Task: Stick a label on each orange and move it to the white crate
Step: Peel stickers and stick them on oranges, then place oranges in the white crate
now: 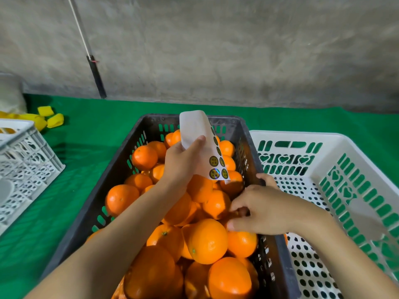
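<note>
the left hand (181, 162) grips the label sheet (198, 134) above the dark crate (121, 160), where the oranges (207, 240) lie heaped. the right hand (263, 208) curls onto fruit at the crate's right side (pinching a label or gripping an orange, i cannot tell). likely the sticking step; next, lift that orange right into the white crate (367, 165).

Orange fruit (207, 241), dark grey crate (121, 169), white perforated crate (323, 143), green cloth (86, 124), gold-and-black round labels (213, 161)
</note>
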Tool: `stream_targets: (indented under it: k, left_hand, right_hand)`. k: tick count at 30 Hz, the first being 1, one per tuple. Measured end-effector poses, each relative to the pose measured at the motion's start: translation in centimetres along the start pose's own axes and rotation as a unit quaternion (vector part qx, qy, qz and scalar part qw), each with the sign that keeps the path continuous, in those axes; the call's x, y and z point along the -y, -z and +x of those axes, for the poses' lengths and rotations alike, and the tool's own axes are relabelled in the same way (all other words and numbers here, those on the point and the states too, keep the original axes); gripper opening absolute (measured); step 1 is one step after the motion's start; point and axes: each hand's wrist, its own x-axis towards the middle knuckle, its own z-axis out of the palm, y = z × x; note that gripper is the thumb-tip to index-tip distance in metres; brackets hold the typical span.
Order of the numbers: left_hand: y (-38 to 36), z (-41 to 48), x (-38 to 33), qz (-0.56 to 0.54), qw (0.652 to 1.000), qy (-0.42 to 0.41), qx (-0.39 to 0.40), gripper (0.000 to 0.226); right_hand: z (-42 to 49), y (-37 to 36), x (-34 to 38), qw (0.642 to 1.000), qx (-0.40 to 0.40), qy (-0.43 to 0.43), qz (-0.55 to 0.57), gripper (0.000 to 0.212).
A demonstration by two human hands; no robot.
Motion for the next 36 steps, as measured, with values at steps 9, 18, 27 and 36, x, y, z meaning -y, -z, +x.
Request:
stream_targets:
  k: [9, 18, 27, 36]
  left_hand:
    - [0.0, 0.1, 0.1, 0.007, 1.000, 0.010, -0.016, 0.020]
    - [0.3, 0.3, 0.0, -0.063, 0.997, 0.035, -0.007, 0.003]
    - [0.1, 0.4, 0.0, -0.033, 0.996, 0.081, 0.023, 0.017]
    - [0.2, 0.0, -0.8, -0.010, 0.993, 0.103, 0.053, 0.046]
  right_hand:
    - [-0.4, -0.4, 1.2, 0.991, 0.057, 0.006, -0.119, 0.064]
    - [0.3, 3.1, -2.0, 0.954, -0.275, -0.039, 0.114, 0.063]
    - [1.3, 1.0, -8.3, 0.909, -0.213, -0.352, -0.066, 0.066]
    - [3.6, -2.3, -8.4, 0.949, 0.094, -0.299, -0.027, 0.037]
